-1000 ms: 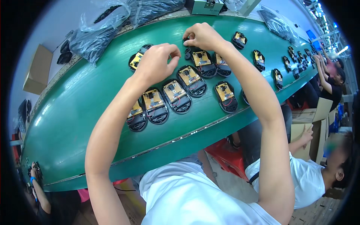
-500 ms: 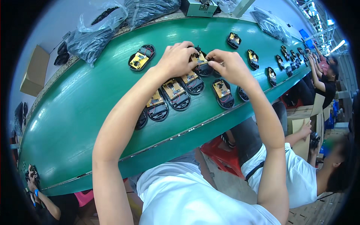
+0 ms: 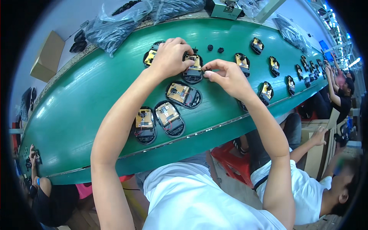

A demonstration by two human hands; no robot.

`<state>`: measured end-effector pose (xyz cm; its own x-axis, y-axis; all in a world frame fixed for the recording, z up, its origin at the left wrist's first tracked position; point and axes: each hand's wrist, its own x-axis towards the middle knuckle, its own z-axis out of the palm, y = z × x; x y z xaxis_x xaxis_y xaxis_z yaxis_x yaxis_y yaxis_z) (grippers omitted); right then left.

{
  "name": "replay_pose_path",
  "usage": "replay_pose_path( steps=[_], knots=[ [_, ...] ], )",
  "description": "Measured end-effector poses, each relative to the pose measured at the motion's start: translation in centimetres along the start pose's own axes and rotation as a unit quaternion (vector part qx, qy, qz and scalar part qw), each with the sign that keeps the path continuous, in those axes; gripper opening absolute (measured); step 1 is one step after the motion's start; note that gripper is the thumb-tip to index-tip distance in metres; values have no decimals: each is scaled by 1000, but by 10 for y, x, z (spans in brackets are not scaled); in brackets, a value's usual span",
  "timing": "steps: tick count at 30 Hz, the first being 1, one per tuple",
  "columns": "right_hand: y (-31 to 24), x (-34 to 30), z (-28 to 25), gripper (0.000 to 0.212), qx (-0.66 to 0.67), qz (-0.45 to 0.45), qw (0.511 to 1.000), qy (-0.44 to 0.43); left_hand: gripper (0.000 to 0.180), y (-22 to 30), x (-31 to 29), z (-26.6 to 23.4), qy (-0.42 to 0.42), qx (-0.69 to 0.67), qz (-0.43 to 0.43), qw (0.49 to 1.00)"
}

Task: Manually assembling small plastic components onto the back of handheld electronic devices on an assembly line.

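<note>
On the green surface, my left hand (image 3: 171, 57) grips an opened black computer mouse base (image 3: 193, 73) by its upper left edge. A tan circuit board and a dark battery bay show inside it. Close by its right side, my right hand (image 3: 228, 78) pinches a small black part (image 3: 207, 71) between thumb and fingertips; its exact kind is too small to tell. Beyond my hands lie two small round black pieces (image 3: 220, 50). Another mouse base (image 3: 151, 56) is partly covered by my left hand. Nearer me sit three more mouse bases (image 3: 184, 94), boards facing up.
More mouse bases (image 3: 266, 93) are spread along the green belt (image 3: 84, 126) to the right. Plastic bags of dark parts (image 3: 115, 32) and a metal box (image 3: 226, 9) stand along the far edge. A co-worker in white (image 3: 303, 188) sits close on my right.
The view has shifted, so the bench appears further right. My hands have come nearer me relative to the bench, and the mouse bases close to me lie more spread apart. Two round pieces now show.
</note>
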<state>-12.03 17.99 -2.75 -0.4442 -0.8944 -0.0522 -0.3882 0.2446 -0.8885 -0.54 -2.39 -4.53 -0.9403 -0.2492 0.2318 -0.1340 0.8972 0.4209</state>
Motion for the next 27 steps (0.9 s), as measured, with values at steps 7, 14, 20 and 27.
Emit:
replay_pose_path(
  steps=[7, 14, 20, 27],
  knots=[
    [11, -13, 10, 25, -43, -71, 996, 14, 26, 5, -14, 7, 38, 4, 8, 999],
    [18, -1, 6, 25, -25, -20, 998, 47, 26, 4, -12, 17, 80, -22, 8, 996],
    [16, -5, 12, 26, -29, -30, 998, 49, 23, 2, -11, 14, 80, -44, 23, 996],
    [9, -2, 3, 30, -3, -30, 997, 75, 31, -7, -9, 3, 70, -75, 46, 994]
  ],
)
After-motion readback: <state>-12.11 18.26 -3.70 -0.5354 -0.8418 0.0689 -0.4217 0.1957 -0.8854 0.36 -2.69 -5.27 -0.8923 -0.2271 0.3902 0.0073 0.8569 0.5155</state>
